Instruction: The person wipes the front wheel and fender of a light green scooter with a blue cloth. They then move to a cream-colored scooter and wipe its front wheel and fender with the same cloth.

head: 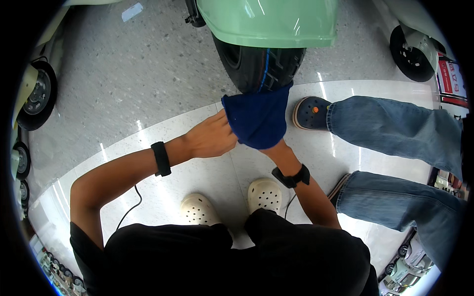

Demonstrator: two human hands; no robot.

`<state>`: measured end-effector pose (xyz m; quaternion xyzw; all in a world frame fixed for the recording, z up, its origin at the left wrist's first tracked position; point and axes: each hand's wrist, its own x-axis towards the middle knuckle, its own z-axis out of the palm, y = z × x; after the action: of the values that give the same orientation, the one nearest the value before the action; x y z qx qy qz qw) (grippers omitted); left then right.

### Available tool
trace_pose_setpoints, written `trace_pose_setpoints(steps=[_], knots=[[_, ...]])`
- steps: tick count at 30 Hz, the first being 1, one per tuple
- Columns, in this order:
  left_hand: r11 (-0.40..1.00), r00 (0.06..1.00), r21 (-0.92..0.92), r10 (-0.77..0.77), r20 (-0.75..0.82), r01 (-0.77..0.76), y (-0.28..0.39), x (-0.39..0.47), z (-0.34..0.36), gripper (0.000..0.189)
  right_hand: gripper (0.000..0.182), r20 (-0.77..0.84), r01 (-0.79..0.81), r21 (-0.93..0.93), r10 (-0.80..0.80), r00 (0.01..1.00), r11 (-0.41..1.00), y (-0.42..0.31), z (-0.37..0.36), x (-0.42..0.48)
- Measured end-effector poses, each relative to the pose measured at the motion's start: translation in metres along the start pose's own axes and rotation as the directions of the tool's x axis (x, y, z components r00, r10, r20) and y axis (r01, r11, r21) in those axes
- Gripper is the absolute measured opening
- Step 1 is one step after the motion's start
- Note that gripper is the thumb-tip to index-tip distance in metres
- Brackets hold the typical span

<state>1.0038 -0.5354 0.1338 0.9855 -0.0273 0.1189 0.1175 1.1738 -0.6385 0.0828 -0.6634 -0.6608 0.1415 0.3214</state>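
Note:
A dark blue cloth [259, 118] hangs in front of the black tyre [263, 66] of a scooter, and its upper edge overlaps the tread. A blue line runs along that tread. My left hand [213, 135] is at the cloth's left edge, its fingertips tucked behind the fabric and gripping it. The cloth covers most of my right hand [276, 150]; only the wrist side shows below its lower edge, so the fingers are hidden. Above the tyre is the glossy pale green rear body panel or mudguard [270, 26].
A person's jeans-clad leg [385, 129] and dark clog [311, 113] are close on the right. Other scooter wheels stand at the left [37, 96] and upper right [413, 55]. A pale scrap [132, 12] lies on the grey floor. My cream clogs [264, 194] are below my hands.

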Motion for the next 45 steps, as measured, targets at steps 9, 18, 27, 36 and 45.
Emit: trace_pose_setpoints(steps=[9,18,27,36,45], knots=[[0.983,0.930,-0.091,-0.182,-0.321,0.161,-0.039,0.043,-0.078,0.026,0.055,0.046,0.225,-0.355,-0.223,0.974,0.907,-0.037,-0.084,0.080],[0.974,0.939,-0.192,-0.175,-0.297,0.121,-0.036,0.044,-0.030,0.029,0.059,-0.260,0.172,-0.215,-0.226,0.939,0.961,-0.003,-0.025,0.056],[0.951,0.978,-0.237,-0.181,0.105,0.201,-0.015,-0.004,-0.003,0.047,0.040,-0.078,-0.011,0.257,0.032,0.996,0.966,-0.037,-0.028,0.028],[0.979,0.958,-0.145,-0.171,-0.228,0.140,-0.025,0.041,-0.051,0.054,0.052,-0.330,0.264,-0.264,-0.344,0.879,0.928,-0.029,-0.070,0.075],[0.978,0.983,-0.153,-0.155,-0.096,0.139,-0.008,0.016,-0.009,0.056,0.055,-0.390,0.162,-0.093,-0.186,0.902,0.982,-0.013,-0.008,0.037]])
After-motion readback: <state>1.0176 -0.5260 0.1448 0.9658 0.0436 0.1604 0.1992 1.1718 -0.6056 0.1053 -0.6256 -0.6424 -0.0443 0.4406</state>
